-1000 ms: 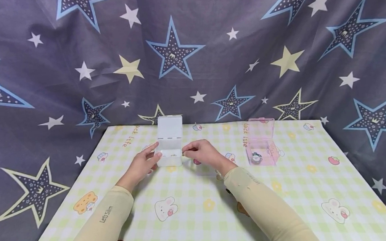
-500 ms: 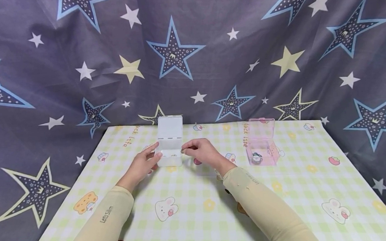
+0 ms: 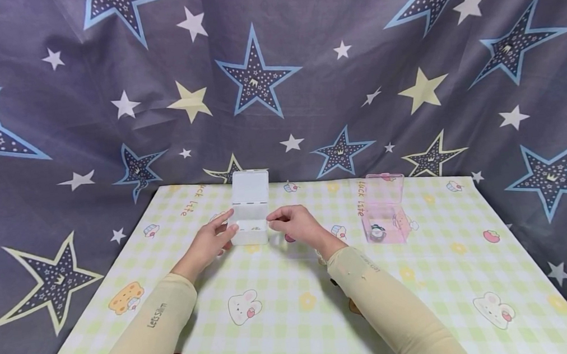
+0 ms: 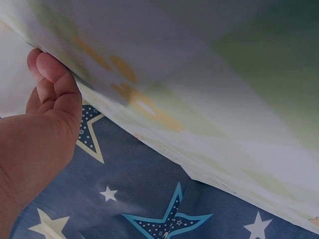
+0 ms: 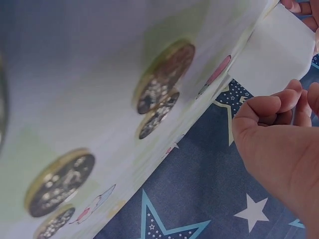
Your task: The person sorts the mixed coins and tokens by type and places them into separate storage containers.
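In the head view a small white box (image 3: pixel 249 236) stands near the back of the table with its lid (image 3: pixel 250 187) raised. Small gold-coloured bits (image 3: pixel 255 229) show inside it. My left hand (image 3: pixel 207 244) grips the box's left side, thumb at the front rim. At the right rim is my right hand (image 3: pixel 295 224), its fingers curled and tips drawn together; I cannot tell whether something small is between them. The right wrist view shows these curled fingers (image 5: pixel 269 107) beside the white wall. Several gold-rimmed glittery discs (image 5: pixel 167 74) lie on the tablecloth near that wrist.
Right of the hands stands a clear pink box (image 3: pixel 385 230), lid up, holding a small dark-and-white piece (image 3: pixel 377 232) like an alarm clock. A checked cloth (image 3: pixel 202 341) covers the table. Behind hangs a starry curtain (image 3: pixel 302 46).
My right hand rises slightly, then dips again at the box's right rim. A small dark bit seen at its fingertips half a second ago does not show now. The left hand stays put.
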The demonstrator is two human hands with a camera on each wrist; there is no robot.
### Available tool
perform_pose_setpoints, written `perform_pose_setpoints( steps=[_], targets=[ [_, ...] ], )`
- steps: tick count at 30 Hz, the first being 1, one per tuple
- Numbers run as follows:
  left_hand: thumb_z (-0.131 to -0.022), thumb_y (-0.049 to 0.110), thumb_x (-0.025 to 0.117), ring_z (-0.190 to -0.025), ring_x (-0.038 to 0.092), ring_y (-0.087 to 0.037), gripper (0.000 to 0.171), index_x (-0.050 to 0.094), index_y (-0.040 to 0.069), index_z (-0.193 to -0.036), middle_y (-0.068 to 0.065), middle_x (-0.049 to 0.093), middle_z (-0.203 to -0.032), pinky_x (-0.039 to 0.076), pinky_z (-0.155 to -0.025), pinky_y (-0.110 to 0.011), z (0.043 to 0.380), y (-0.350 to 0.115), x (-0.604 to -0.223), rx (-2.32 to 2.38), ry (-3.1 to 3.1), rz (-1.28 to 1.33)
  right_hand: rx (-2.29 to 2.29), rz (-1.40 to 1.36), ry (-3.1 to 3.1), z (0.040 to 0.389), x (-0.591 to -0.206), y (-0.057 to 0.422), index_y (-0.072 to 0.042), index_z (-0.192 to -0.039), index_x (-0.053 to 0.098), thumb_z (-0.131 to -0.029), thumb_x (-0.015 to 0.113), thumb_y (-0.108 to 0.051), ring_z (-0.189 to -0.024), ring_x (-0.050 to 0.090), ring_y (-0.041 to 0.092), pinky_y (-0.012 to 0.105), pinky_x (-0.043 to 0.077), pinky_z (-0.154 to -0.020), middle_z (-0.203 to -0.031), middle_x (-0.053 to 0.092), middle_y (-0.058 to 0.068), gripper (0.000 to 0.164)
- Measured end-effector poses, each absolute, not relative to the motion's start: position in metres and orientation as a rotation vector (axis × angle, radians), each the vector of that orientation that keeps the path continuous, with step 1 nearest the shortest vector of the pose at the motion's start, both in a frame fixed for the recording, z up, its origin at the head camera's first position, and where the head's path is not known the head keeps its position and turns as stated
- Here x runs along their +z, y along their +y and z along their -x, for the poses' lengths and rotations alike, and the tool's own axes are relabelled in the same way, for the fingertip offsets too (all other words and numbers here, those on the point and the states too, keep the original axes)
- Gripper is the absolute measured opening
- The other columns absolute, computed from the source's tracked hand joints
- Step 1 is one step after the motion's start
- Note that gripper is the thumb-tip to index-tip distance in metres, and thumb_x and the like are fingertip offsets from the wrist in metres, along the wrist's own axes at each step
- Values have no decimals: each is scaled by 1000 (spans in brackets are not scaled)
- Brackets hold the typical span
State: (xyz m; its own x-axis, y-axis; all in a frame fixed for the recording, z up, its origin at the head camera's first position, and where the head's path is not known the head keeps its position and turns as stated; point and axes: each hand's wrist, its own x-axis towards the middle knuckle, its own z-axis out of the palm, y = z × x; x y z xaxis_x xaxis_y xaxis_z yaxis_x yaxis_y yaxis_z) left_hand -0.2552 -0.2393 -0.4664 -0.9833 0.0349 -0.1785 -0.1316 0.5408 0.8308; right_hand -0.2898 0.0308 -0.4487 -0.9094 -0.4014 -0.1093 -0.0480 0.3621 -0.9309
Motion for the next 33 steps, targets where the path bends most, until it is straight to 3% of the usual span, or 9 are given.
perform_pose_setpoints(
  steps=[4,8,11,15,18,25,33],
  targets=[
    [-111,41,59,-95,73,-23,65,33,31,-169,-21,55,-160,55,-78,-30,256,-240,-467,1427,2604,76,-1554,393,2313,289,-450,36,-8,-127,76,-104,72,-23,-75,66,30,37,60,-73,-99,74,0,28],
    [-111,39,58,-95,72,-23,64,33,31,-170,-22,55,-160,54,-78,-30,256,-239,-467,1427,2604,72,-1537,434,2310,289,-448,48,-5,-127,75,-104,70,-22,-94,75,43,43,63,-85,-106,77,15,29],
    [-112,39,58,-95,72,-23,64,33,31,-170,-22,54,-160,55,-78,-30,255,-239,-467,1422,2606,74,-1475,490,2371,289,-446,62,-4,-127,75,-104,69,-23,-97,75,36,39,61,-90,-109,78,17,30],
    [-112,40,58,-95,72,-23,64,33,31,-170,-23,52,-161,55,-78,-31,254,-238,-465,1413,2613,79,-1334,563,2498,290,-442,85,-6,-124,78,-103,70,-24,-94,69,15,31,55,-90,-108,79,5,28],
    [-112,40,58,-95,72,-23,64,32,31,-170,-22,53,-161,55,-79,-31,254,-238,-465,1406,2618,80,-1219,619,2545,291,-439,101,-5,-123,78,-102,71,-21,-92,66,9,31,54,-91,-106,80,2,27],
    [-112,41,57,-96,72,-23,64,32,31,-170,-22,53,-161,55,-80,-32,253,-238,-463,1398,2622,82,-949,802,2565,291,-436,127,-2,-116,78,-98,75,-11,-87,66,7,29,56,-87,-99,80,2,20],
    [-112,39,57,-95,72,-24,64,32,30,-170,-22,54,-160,55,-79,-32,253,-237,-463,1403,2622,78,-796,677,2536,286,-440,136,-11,-116,78,-88,89,-12,-88,63,11,27,55,-70,-104,76,2,30]
  ],
)
